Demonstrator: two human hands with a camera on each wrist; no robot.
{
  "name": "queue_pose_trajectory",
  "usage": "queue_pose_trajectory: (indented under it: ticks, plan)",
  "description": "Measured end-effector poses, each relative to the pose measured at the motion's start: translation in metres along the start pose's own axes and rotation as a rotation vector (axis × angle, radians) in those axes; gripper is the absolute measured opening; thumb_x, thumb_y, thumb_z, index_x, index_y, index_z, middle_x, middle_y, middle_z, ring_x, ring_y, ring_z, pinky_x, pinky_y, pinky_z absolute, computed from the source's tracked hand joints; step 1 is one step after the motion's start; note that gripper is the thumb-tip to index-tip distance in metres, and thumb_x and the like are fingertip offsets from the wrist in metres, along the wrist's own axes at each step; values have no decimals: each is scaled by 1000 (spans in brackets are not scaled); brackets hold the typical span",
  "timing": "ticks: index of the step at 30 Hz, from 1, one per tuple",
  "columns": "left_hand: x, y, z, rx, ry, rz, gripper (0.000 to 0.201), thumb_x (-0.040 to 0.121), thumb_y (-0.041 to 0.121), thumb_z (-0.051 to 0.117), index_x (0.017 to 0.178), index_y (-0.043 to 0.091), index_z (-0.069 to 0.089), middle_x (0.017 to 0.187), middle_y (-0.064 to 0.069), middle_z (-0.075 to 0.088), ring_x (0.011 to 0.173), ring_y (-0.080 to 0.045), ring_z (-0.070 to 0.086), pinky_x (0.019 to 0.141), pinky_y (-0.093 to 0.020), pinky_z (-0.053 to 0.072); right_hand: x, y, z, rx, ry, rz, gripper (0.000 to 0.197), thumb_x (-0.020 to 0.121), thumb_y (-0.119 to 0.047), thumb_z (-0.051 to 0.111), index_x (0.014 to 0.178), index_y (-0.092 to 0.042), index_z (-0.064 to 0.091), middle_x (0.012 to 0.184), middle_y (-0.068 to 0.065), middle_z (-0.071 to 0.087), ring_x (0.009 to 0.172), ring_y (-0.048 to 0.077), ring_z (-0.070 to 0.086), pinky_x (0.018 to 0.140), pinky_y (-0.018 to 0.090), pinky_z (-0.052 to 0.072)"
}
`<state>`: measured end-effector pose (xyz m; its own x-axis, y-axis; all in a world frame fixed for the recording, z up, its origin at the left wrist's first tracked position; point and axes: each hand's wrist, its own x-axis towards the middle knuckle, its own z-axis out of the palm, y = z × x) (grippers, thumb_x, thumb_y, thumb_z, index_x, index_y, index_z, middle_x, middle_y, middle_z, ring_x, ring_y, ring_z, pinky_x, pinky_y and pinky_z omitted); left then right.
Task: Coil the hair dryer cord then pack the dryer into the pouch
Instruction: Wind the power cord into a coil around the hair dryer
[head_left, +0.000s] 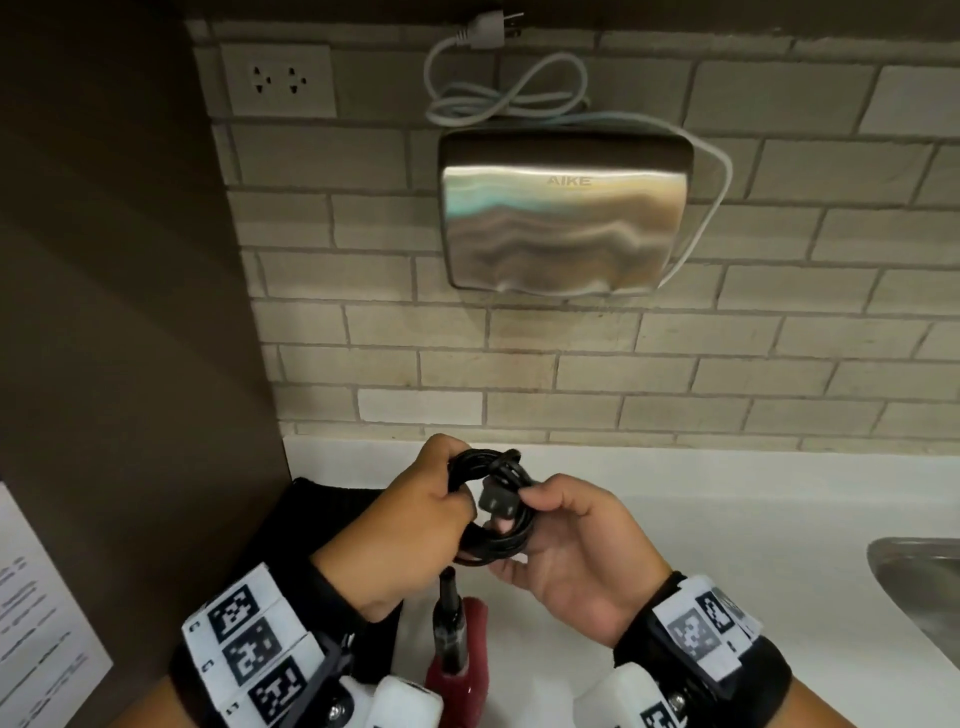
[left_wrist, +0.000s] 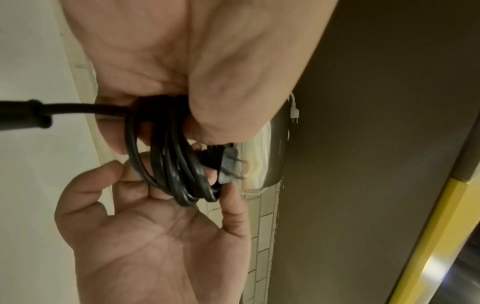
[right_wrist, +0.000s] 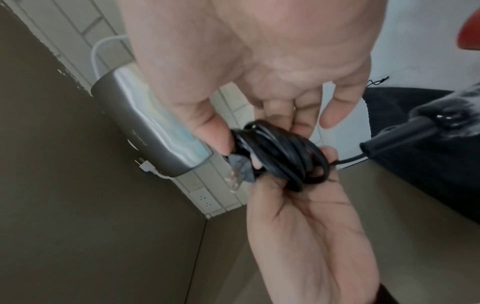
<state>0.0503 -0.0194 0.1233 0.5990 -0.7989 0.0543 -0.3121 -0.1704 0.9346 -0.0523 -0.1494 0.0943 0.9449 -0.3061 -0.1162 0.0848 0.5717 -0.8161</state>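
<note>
1. The black, glossy coiled cord (head_left: 493, 519) of the hair dryer is held above the white bench (head_left: 701, 519), near its back edge, wound into a tight bundle of several loops.
2. The left hand (head_left: 415, 525) has its grip clenched around one side of the coil.
3. The right hand (head_left: 566, 545) pinches the other side, thumb beside the black two-pronged plug (head_left: 496, 501) that lies against the loops.
4. A straight run of cord leads down to the red and black hair dryer (head_left: 457, 654) lying on the bench at its front edge.
5. The black fabric pouch (head_left: 322, 519) lies at the bench's left end, under the left forearm.
6. A steel hand dryer (head_left: 563, 210) with a white cable hangs on the tiled wall behind; a steel sink (head_left: 919, 587) sits at the right.
</note>
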Motion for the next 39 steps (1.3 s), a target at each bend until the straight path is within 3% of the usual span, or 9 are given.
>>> queue_pose_trajectory:
  ticks: [3, 8, 12, 14, 22, 27, 31, 35, 39]
  plan:
    - [1, -1, 5, 12, 17, -31, 25, 95, 6, 50, 102, 29, 55, 106, -23, 68, 97, -35, 67, 90, -57, 55, 1, 1, -4, -40, 22, 68, 23, 71, -22, 61, 89, -11, 71, 80, 6, 67, 86, 27, 59, 82, 37, 41]
    - [1, -4, 18, -70, 2, -54, 22, 97, 1, 45, 106, 18, 55, 94, -10, 68, 84, -16, 64, 81, -40, 58, -2, 1, -7, -159, -3, 45, 34, 73, -26, 70, 103, -11, 75, 102, 13, 70, 100, 29, 62, 104, 55, 47]
    - [4, -4, 22, -243, 0, -150, 24, 93, -1, 55, 109, 17, 59, 97, -11, 69, 88, -19, 66, 80, -32, 55, -7, -11, -15, -334, -73, 33, 17, 71, -10, 62, 85, -10, 72, 84, 7, 69, 82, 20, 66, 80, 37, 55]
    - [6, -3, 25, -316, -7, -196, 30, 90, -5, 58, 110, 17, 62, 95, -13, 68, 90, -23, 65, 84, -35, 53, -9, -15, -20, -386, -101, 45, 18, 67, -8, 63, 83, -12, 72, 81, 4, 69, 81, 19, 65, 81, 34, 51]
    - [29, -2, 37, -463, 38, -137, 26, 87, -6, 68, 106, 11, 67, 89, -16, 63, 80, -29, 64, 76, -38, 53, -14, -19, -47, -214, -50, 23, 63, 72, -12, 70, 132, 1, 55, 120, 24, 58, 115, 37, 50, 101, 48, 36]
    - [38, 1, 45, -537, -3, -117, 26, 85, -12, 67, 106, 3, 70, 91, -21, 63, 85, -33, 59, 84, -44, 50, -18, -16, -59, -170, -81, -51, 56, 78, -8, 73, 129, 3, 54, 116, 20, 65, 106, 31, 64, 89, 38, 53]
    - [45, 5, 55, -516, -24, -96, 33, 84, -20, 60, 104, 3, 71, 96, -17, 69, 88, -29, 64, 85, -40, 53, -18, -5, -64, -114, -76, -143, 61, 83, 1, 67, 138, 8, 41, 127, 27, 58, 116, 35, 59, 98, 40, 52]
    - [46, 6, 67, -419, -51, -15, 37, 82, -22, 59, 99, 7, 74, 92, -5, 73, 81, -17, 72, 85, -30, 59, -27, 0, -76, -109, -116, -127, 50, 77, -4, 78, 122, -4, 56, 106, 14, 70, 99, 24, 68, 82, 34, 56]
    - [46, 4, 81, -283, -34, 56, 35, 81, -17, 63, 96, 12, 76, 88, 4, 72, 88, -14, 72, 82, -20, 56, -34, -18, -87, -368, -93, -85, 22, 77, -4, 71, 96, -11, 61, 88, 9, 66, 88, 25, 62, 84, 38, 49]
